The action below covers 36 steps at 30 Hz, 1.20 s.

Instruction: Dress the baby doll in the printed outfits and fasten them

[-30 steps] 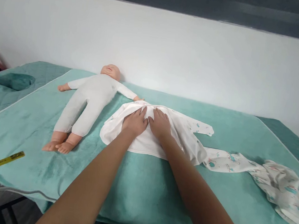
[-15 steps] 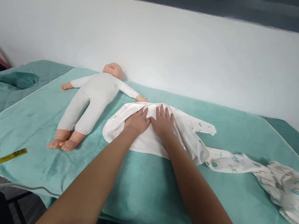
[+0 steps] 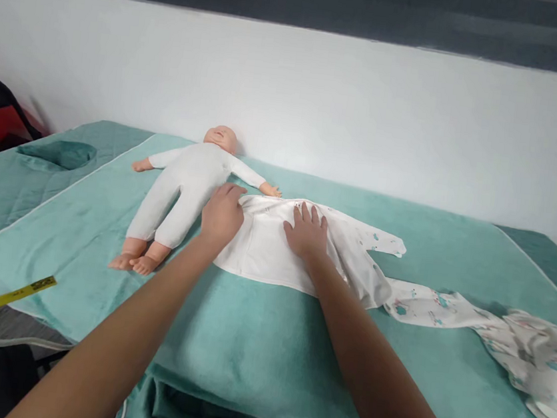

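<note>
My left hand [image 3: 223, 213] is at the left edge of a white baby shirt [image 3: 267, 244], its fingers bent and closed on the cloth; part of that edge is hidden beneath it. My right hand [image 3: 309, 231] lies flat on the middle of the shirt, fingers spread. The shirt's plain side faces up, and a patterned sleeve [image 3: 386, 241] reaches to the right. To the left, a baby doll [image 3: 189, 175] in a white suit lies on its back. One doll hand [image 3: 270, 189] is close to the shirt's upper edge.
Crumpled patterned baby clothing [image 3: 536, 352] lies at the right, with a leg or sleeve stretching toward the shirt. A green cover [image 3: 263, 341] spreads over the table. A yellow strip [image 3: 1, 300] and a pale cable [image 3: 6, 341] are at the front left. A white wall [image 3: 320, 106] stands behind.
My left hand has moved left from the shirt's middle to its left edge. The cloth there lies flatter. My right hand stays in place. The view has shifted slightly left.
</note>
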Each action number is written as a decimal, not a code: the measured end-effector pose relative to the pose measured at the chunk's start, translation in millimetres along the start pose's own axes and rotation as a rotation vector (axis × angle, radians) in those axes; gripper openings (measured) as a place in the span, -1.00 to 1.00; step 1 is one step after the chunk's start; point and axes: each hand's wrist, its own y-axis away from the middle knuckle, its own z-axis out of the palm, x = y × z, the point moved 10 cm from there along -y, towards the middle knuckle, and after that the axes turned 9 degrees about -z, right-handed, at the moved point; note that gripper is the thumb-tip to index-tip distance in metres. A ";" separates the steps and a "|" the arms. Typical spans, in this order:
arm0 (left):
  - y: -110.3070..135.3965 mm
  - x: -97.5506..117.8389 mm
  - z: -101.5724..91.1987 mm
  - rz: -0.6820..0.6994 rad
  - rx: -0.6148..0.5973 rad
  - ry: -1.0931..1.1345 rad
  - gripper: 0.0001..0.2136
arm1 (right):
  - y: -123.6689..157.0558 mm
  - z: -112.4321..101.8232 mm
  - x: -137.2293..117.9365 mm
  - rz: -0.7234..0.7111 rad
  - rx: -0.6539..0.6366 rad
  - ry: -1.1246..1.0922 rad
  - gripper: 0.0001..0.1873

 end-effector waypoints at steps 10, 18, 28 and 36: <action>-20.3 -36.5 27.9 -0.174 -0.499 -0.142 -0.78 | 0.8 -0.6 1.0 0.002 -0.018 -0.010 -0.29; -39.1 -33.3 -13.8 -0.227 -0.224 -0.014 -0.73 | 0.3 0.2 1.9 -0.001 0.000 -0.027 -0.28; -31.7 -2.5 -30.5 0.178 0.102 -0.215 -0.61 | 0.5 -1.6 1.6 -0.007 0.030 -0.052 -0.30; -10.4 17.1 10.6 0.327 -0.052 -0.243 -0.60 | -0.8 -0.1 2.3 -0.003 0.027 -0.060 -0.30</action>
